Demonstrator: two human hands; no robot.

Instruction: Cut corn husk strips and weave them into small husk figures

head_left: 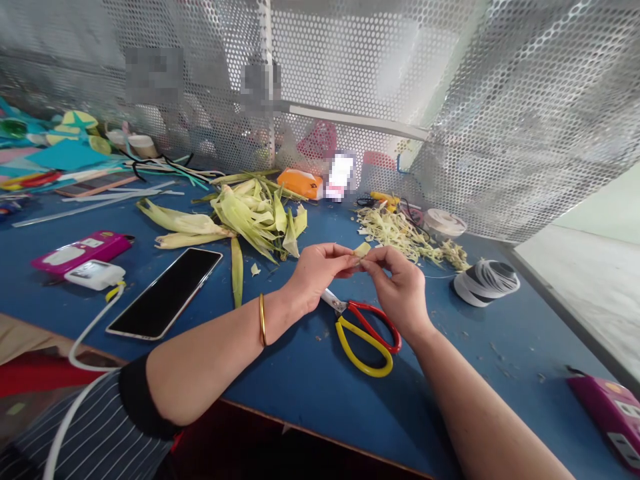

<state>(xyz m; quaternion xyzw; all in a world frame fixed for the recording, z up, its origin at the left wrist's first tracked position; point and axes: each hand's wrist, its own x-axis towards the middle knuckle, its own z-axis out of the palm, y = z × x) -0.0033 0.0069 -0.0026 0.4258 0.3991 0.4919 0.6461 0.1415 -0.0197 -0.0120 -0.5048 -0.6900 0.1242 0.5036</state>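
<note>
Over the blue table [310, 373], my left hand [316, 273] and my right hand [397, 287] meet, both pinching a small pale yellow piece of corn husk [362, 250] between fingertips. A gold bangle sits on my left wrist. Directly beneath the hands lie scissors [367, 330] with one red and one yellow handle, flat on the table. A pile of green-yellow corn husks [250, 213] lies just beyond my left hand. Shredded husk strips [400, 233] are heaped beyond my right hand.
A black phone [165, 293] lies face up at left, next to a white power bank [95, 273] with a cable and a pink case [83, 250]. A striped tape roll [487, 280] sits right. Another pink device [607, 410] lies bottom right. Perforated metal screen [450, 100] behind.
</note>
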